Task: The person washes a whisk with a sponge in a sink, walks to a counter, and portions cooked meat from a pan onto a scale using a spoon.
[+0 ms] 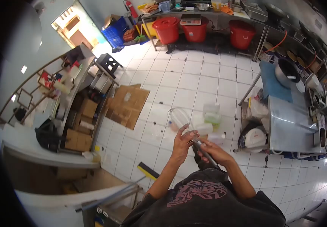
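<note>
In front of my dark shirt I hold a long-handled wire whisk (205, 150) over the tiled floor, its wire loops pointing away from me. My left hand (185, 140) touches the upper end of the handle near the wires, fingers partly spread. Lower down, my right hand (214, 151) is wrapped round the handle. Beyond and below the whisk, several translucent plastic containers (212, 118) stand on the floor, one of them greenish; the wires look blurred against them.
Flattened cardboard (127, 106) lies on the floor at left, near a cluttered shelf unit. A yellow-and-black broom head (148, 170) is at lower left. At right stands a steel table (290, 125). Red tubs (166, 30) line the back under a counter.
</note>
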`<state>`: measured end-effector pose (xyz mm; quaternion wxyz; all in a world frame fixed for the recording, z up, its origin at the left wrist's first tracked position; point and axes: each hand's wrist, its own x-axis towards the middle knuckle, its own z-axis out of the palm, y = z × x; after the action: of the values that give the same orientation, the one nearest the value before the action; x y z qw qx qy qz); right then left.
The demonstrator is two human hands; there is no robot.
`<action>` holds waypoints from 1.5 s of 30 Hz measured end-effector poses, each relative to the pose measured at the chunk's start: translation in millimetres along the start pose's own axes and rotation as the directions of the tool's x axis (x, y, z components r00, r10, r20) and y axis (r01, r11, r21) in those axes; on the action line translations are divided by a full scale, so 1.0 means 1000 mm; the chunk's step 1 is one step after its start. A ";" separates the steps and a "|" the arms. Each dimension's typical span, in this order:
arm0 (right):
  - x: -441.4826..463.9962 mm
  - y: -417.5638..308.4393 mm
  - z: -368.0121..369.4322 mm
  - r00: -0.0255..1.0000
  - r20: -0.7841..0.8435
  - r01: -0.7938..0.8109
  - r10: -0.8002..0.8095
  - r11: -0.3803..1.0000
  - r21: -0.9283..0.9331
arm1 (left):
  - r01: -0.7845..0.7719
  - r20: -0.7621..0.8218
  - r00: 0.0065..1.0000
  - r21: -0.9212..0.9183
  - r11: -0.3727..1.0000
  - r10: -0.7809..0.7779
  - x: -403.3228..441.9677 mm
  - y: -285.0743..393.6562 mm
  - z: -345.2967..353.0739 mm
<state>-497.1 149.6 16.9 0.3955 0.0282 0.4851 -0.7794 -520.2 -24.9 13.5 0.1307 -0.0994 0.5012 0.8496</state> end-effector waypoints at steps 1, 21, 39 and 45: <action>0.022 -0.012 -0.009 1.000 -0.001 -0.020 0.020 1.000 -0.013 | 0.034 -0.034 0.999 -0.012 0.999 -0.034 0.030 0.010 0.000; 0.507 -0.428 -0.158 0.997 -0.008 -0.071 0.075 0.892 -0.447 | -0.209 0.034 0.976 -0.118 0.971 0.214 0.655 0.271 -0.158; 0.681 -0.519 -0.454 0.127 -0.991 0.479 0.033 0.873 0.091 | 0.081 0.054 0.902 0.954 0.289 -0.429 1.128 0.199 -0.176; 0.780 -0.753 -0.628 0.031 -0.949 0.450 -0.314 0.852 -0.268 | 0.312 -0.060 0.893 0.796 0.519 -0.445 1.183 0.192 -0.204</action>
<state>-1730.4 341.8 -95.3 -0.2384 0.4126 0.5678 -0.6712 -1693.8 -148.1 -280.7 0.3805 -0.0737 0.7766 0.4967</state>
